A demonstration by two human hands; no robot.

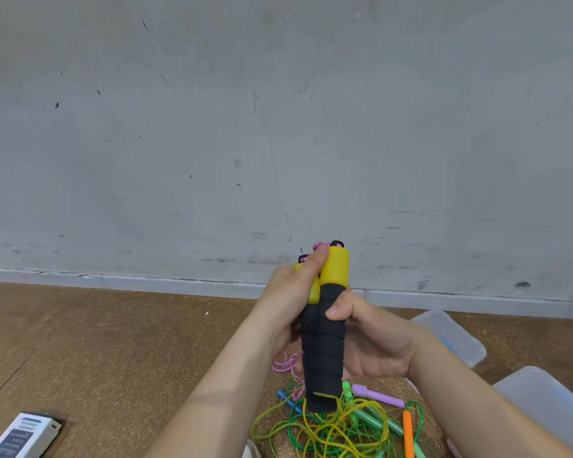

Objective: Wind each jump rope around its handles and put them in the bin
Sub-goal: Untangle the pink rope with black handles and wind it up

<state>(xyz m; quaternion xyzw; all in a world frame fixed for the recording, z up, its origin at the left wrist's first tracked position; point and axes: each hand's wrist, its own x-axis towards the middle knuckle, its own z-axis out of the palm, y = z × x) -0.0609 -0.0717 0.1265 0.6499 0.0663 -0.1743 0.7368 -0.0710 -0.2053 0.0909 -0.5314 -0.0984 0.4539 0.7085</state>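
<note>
Two yellow-and-black handles point(325, 352) stand upright together, left hand point(288, 292) curled round them, right hand point(377, 342) gripping too, above tangled ropes point(328, 428); clear bin point(540, 401) near right.

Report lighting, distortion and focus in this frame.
Head view: soft, even light, no glare. Head view: the baseboard slopes down to the right, barely bowed. Head view: the black-and-yellow handles are sharp; the bin at the right edge looks softer.

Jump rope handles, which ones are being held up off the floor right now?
The black foam pair with yellow tops, gripped side by side in the left hand and right hand. The orange, purple, green and blue handles lie on the floor.
</note>
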